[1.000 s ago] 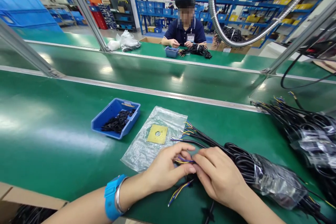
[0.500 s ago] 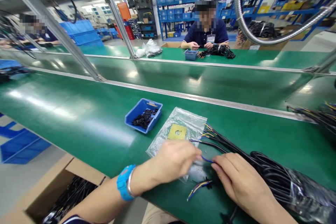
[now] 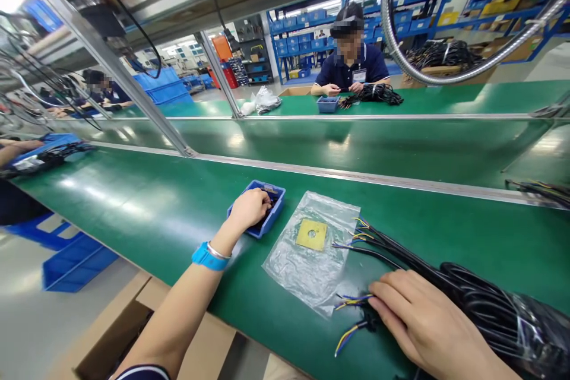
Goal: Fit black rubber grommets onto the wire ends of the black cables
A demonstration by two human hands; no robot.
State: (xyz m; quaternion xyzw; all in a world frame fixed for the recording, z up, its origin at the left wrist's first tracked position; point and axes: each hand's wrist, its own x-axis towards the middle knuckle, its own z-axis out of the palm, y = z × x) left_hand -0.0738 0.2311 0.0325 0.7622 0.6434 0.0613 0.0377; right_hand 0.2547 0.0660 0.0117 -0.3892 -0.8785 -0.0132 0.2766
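My left hand (image 3: pixel 250 211) is inside a small blue bin (image 3: pixel 272 219) of small black parts. Its fingers are bent downward, and their tips are partly hidden among the parts. My right hand (image 3: pixel 414 309) pinches a black cable near its stripped end, where thin coloured wires (image 3: pixel 354 301) stick out to the left past the fingertips. Just below lies another cable end with blue, yellow and white wires (image 3: pixel 350 335) fanned out. Beyond my right hand rests a bundle of black cables (image 3: pixel 472 285), partly in clear wrap.
A clear plastic bag (image 3: pixel 296 276) with a yellow square piece (image 3: pixel 318 241) on or in it lies between the bin and the cables. Cardboard boxes (image 3: pixel 209 341) stand below the table edge. A metal rail (image 3: pixel 312 170) runs behind. Across it sits a co-worker (image 3: pixel 351 65).
My left hand has left the wire by my right hand and moved left and away from me into the blue bin. My right hand stays at the cable. The camera view has shifted.
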